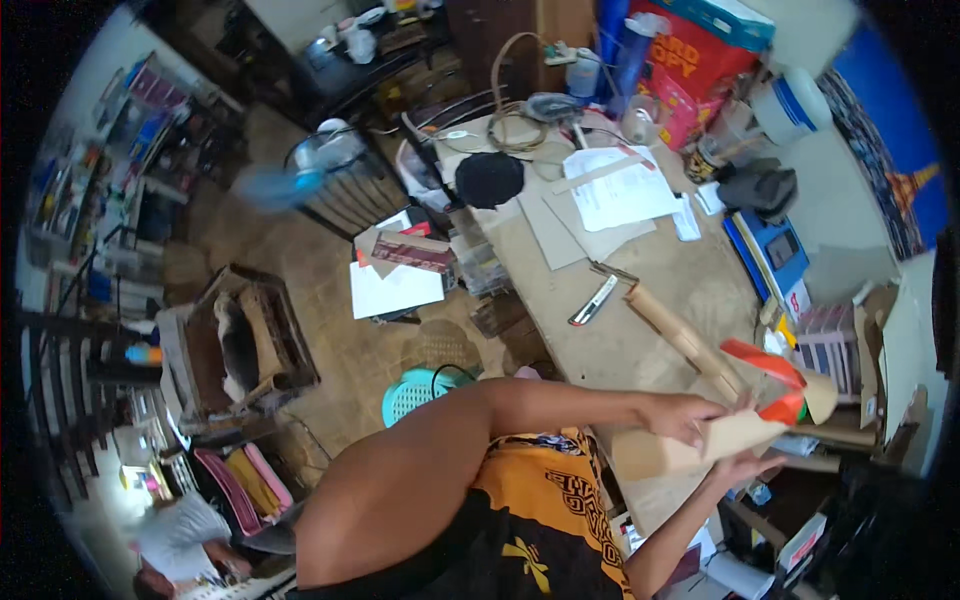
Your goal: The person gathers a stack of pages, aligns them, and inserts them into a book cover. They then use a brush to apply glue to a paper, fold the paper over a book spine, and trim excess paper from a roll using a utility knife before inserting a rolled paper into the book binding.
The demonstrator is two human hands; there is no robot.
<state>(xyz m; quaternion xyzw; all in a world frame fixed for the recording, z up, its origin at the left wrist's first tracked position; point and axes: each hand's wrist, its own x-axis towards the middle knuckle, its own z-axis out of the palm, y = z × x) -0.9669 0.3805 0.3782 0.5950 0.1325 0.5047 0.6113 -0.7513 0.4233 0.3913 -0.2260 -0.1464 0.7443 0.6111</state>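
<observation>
Over the table's near right part, a sheet of tan paper [660,450] lies curved beneath my hands. My left hand [690,415] reaches across from the left, its fingers closed on the paper's upper edge. Against the lower edge rests my right hand [745,468], its fingers stretched out past the paper. Just beyond them are an orange-red strip [765,362], partly see-through in its middle, and a long brown paper roll [685,335]. A utility knife [595,300] lies by the roll's far end. What is under the tan paper is hidden.
The worktable [560,335] holds white sheets [615,190], grey cardboard [555,235], a round black piece [489,180] and a blue box [765,255]. A turquoise stool [415,395] stands left of the table. Another person [185,540] is at the lower left.
</observation>
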